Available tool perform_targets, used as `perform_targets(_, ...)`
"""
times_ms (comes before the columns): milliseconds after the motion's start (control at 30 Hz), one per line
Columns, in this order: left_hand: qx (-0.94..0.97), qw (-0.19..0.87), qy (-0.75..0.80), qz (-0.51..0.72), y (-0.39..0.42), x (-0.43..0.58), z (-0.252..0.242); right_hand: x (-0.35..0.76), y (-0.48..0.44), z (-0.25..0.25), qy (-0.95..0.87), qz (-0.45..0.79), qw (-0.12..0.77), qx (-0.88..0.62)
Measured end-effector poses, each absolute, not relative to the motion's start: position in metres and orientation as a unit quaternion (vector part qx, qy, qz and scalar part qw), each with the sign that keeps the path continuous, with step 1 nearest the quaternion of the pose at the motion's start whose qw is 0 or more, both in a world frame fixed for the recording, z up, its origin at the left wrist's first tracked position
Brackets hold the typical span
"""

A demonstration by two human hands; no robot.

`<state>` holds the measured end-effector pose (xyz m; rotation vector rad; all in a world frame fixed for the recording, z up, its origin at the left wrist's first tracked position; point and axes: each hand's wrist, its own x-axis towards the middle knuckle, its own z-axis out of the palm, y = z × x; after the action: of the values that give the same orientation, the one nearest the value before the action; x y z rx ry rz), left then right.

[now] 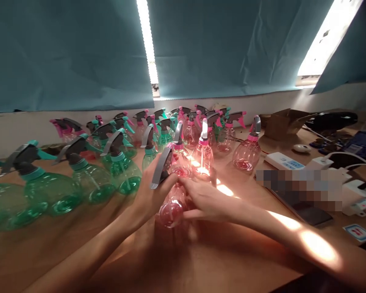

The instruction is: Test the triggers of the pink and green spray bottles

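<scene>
My left hand (151,195) is wrapped round the grey trigger head (161,167) of a pink spray bottle (171,207) that lies tilted toward me on the wooden table (183,260). My right hand (205,199) grips the same bottle's body from the right, fingers curled against it. Just beyond my hands stand more pink spray bottles (203,156), upright and close together.
Green spray bottles (94,179) fill the table's left side, with several more pink and green ones in rows at the back. A cardboard box (282,122), white power strips (285,160), cables and a dark phone (311,213) sit at the right. Blue sheeting covers the windows behind.
</scene>
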<state>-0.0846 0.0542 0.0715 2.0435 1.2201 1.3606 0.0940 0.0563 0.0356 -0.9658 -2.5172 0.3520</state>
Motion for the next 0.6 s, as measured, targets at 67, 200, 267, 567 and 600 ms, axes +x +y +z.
perform_targets(67, 0.732, 0.205, 0.429, 0.488, 0.056, -0.088, 0.070, 0.105, 0.065, 0.033, -0.928, 0.145, 0.180, -0.292)
perform_targets(200, 0.737, 0.220, 0.429, 0.473, 0.054, -0.089, 0.069, 0.126, 0.073, 0.026, -0.930, 0.176, 0.192, -0.258)
perform_targets(267, 0.735, 0.236, 0.434, 0.465, 0.052, -0.089, 0.071, 0.132, 0.073, 0.019, -0.915, 0.190, 0.217, -0.281)
perform_targets(567, 0.728, 0.263, 0.421, 0.473, 0.051, -0.091, 0.071, 0.137, 0.078, -0.012, -0.902, 0.170, 0.232, -0.323)
perform_targets(600, 0.727, 0.269, 0.419, 0.473, 0.052, -0.091, 0.071, 0.137, 0.078, -0.013, -0.901, 0.169, 0.226, -0.330)
